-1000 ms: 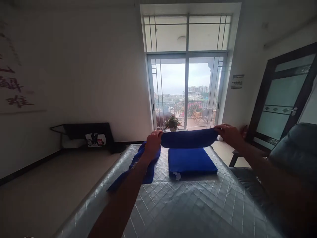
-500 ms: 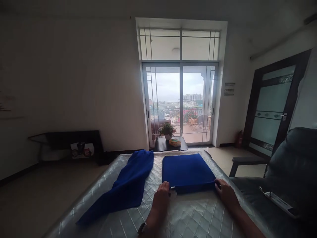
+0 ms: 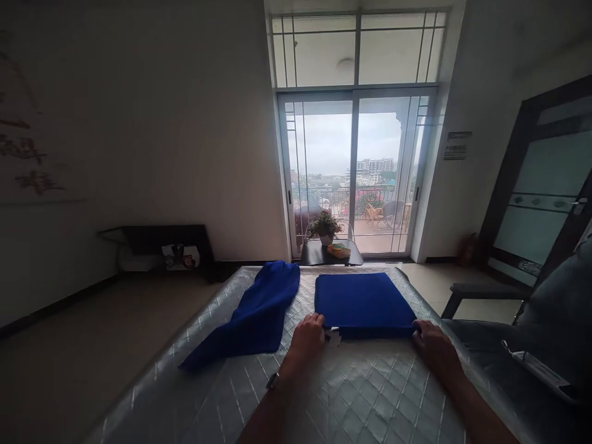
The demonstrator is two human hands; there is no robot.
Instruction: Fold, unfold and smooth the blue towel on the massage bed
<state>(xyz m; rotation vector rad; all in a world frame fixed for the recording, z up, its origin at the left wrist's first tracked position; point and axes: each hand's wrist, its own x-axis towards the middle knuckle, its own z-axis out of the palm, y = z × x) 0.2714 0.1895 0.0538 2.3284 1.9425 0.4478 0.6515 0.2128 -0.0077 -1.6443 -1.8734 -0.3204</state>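
Observation:
A folded blue cloth, squared into a flat stack, lies on the silvery quilted mattress cover. My left hand has its fingers curled on the near left corner of the cloth. Beside those fingertips, a small pale label pokes out from under the front edge. At the near right corner my right hand pinches the cloth between thumb and fingers. A second blue cloth, loose and rumpled, stretches diagonally to the left of my left hand, apart from the folded one.
Beyond the far edge stands a small dark table with a potted plant and a tissue pack. A dark armchair flanks the right side, with a white power strip on its seat. Sliding glass doors are behind.
The camera has tilted down and turned slightly left, so everything sits higher and farther right in view. Both hands keep to the same front corners of the folded cloth.

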